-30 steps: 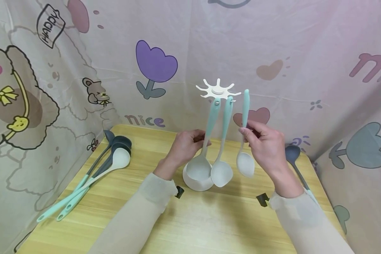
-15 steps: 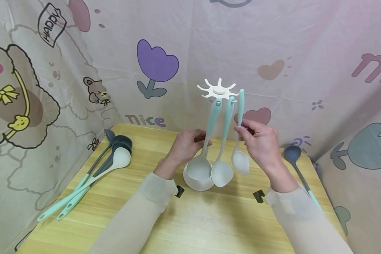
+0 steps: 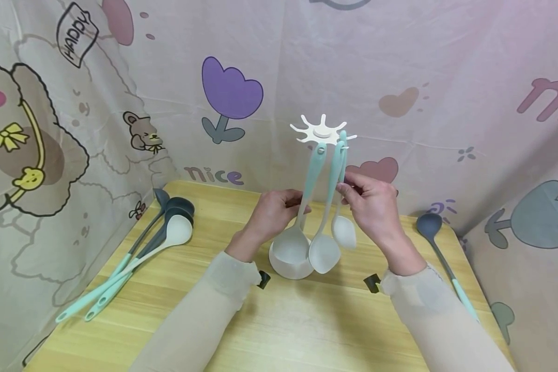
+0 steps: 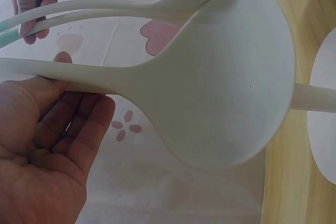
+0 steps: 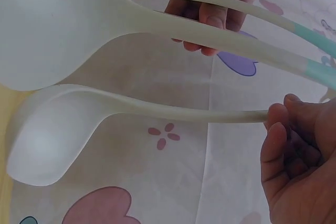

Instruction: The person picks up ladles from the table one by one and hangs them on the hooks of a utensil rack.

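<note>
A white utensil stand with a spoked top (image 3: 323, 132) and round base (image 3: 290, 271) stands mid-table. On its front hooks hang a large white soup ladle (image 3: 292, 245) and a white spoon (image 3: 325, 253), both mint-handled. My left hand (image 3: 275, 213) pinches the stand's pole behind the soup ladle's handle; that contact is partly hidden. My right hand (image 3: 372, 201) pinches a smaller white ladle (image 3: 344, 231) where its stem meets the mint handle. Its handle top is just behind the spoon's handle, close to a spoke. Whether it touches the spoke I cannot tell.
At the table's left lie several mint-handled utensils, among them a white ladle (image 3: 179, 230) over dark ones (image 3: 179, 205). One dark ladle (image 3: 429, 225) lies at the right edge. A printed cloth (image 3: 279, 67) closes off the back and sides.
My right hand has carried the small ladle leftward, from beside the stand to just behind the hanging spoon. My left hand has kept its place on the pole.
</note>
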A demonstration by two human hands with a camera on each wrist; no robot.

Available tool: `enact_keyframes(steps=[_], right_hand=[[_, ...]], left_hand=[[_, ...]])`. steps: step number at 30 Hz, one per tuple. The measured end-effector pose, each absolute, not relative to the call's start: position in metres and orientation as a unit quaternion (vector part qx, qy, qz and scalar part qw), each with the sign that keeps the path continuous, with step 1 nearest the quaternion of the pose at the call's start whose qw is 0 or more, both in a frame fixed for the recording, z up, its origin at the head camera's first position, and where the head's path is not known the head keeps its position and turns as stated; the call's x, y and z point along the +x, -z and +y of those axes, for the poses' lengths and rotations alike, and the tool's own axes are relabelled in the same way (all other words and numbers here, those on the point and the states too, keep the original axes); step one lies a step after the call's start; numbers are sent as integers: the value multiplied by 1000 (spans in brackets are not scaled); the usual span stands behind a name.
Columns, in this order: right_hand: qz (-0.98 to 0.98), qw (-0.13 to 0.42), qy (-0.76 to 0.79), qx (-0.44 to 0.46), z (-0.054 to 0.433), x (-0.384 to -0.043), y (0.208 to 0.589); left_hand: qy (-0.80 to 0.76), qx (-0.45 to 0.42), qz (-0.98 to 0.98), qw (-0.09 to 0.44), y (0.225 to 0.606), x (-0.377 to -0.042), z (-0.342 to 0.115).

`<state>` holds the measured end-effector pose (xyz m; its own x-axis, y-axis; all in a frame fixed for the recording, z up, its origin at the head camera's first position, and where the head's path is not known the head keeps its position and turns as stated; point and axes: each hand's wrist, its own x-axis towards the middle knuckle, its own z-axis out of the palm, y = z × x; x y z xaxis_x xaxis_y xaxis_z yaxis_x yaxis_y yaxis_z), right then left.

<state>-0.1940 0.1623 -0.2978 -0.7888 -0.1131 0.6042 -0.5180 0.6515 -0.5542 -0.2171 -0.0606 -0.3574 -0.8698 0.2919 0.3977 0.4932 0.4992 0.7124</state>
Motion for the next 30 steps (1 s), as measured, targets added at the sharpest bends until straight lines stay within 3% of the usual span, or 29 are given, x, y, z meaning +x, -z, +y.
enact_keyframes(steps=[15,17,24,30], right_hand=[[-882,214,-384,169,164,-194,294],[-882,211,-387,168,164,-194,294],[-882,211,-386,167,163,-194,294],[-880,208,-395,161,163,-193,295]], left_hand=[[497,-216,-839,39,337,-210,-72],[529,-196,-824,53,327,-206,-75],[608,-174,-754,179,278,-189,-73],[618,-187,-738,193,260,-183,-64]])
